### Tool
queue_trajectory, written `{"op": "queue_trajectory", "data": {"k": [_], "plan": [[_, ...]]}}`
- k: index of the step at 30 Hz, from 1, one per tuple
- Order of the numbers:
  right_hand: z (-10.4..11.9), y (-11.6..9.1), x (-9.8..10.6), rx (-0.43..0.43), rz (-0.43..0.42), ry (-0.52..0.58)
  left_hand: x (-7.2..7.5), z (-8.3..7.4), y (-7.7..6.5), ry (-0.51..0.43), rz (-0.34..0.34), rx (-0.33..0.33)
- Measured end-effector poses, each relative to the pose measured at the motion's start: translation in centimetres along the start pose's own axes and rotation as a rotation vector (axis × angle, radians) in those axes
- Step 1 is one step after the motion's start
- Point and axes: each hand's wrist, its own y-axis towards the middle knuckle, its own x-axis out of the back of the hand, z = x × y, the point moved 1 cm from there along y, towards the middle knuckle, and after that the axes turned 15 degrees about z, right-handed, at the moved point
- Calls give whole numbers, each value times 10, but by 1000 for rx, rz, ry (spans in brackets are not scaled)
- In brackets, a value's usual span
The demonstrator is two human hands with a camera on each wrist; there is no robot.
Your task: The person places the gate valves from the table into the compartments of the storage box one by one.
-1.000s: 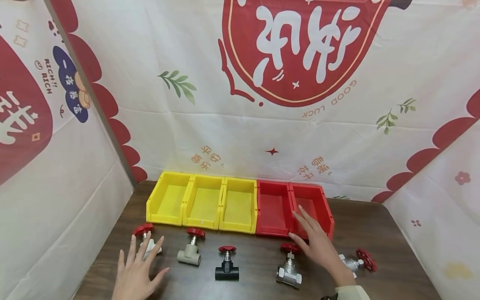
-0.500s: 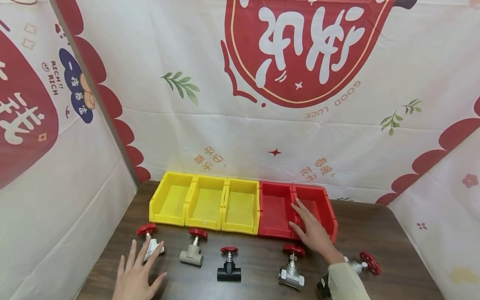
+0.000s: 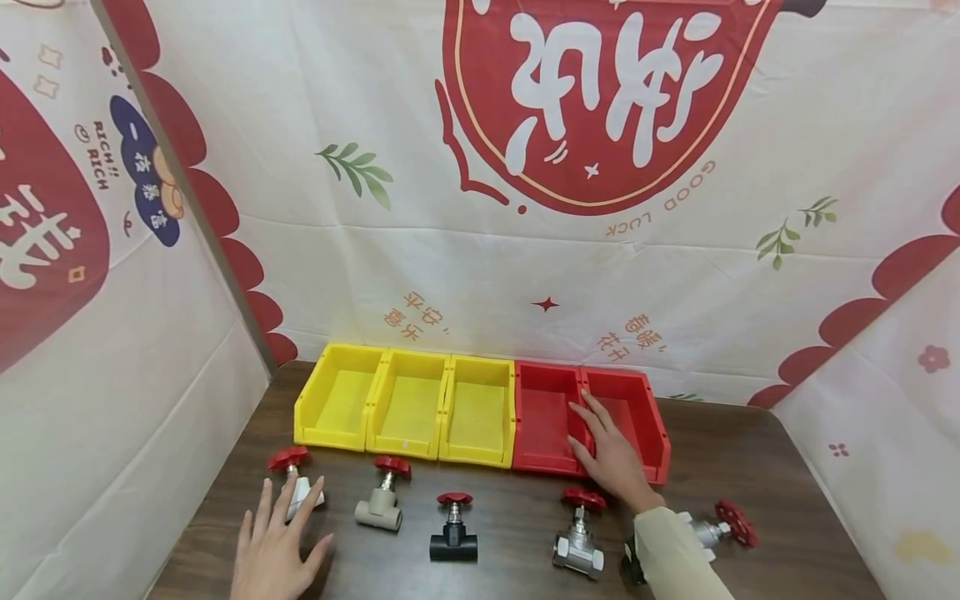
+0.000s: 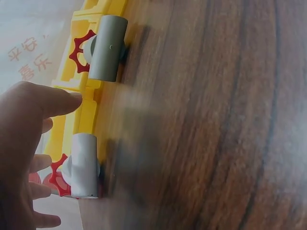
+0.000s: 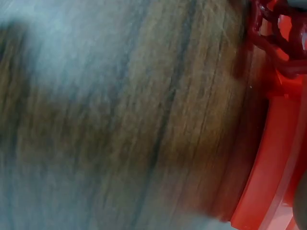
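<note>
My left hand point(image 3: 272, 554) is at the front left, fingers spread, partly in front of a white valve point(image 3: 302, 498) with a red handwheel. In the left wrist view its thumb lies between that white valve point(image 4: 84, 165) and a grey-beige valve point(image 4: 109, 48). Reaching over the divider between two red bins, my right hand point(image 3: 617, 467) has loosely extended fingers and holds nothing visible. Below it stands a silver metal valve point(image 3: 578, 552). Another silver valve point(image 3: 705, 529) lies on its side, partly behind the right sleeve. A black valve point(image 3: 453, 546) stands mid-table.
Three yellow bins point(image 3: 402, 450) and two red bins point(image 3: 543, 465) form a row along the back of the wooden table point(image 3: 780, 492). A printed white cloth point(image 3: 480, 275) hangs behind and at both sides. In the right wrist view, a red handwheel point(image 5: 283, 64) is close by the bin.
My right hand has shifted left and slightly back, from the right red bin's front toward the divider, its sleeve now covering more of the rightmost valve. My left hand has barely moved.
</note>
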Motion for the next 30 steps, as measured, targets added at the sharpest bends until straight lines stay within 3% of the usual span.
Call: {"op": "queue_trajectory", "data": {"k": [8, 15, 30], "plan": [[2, 0, -6, -10, -1, 5, -1, 6, 3, -5, -33, 23], [8, -3, -7, -18, 0, 10, -5, 6, 8, 2, 8, 33], [2, -5, -5, -40, -8, 17, -12, 6, 19, -22, 3, 62]]}}
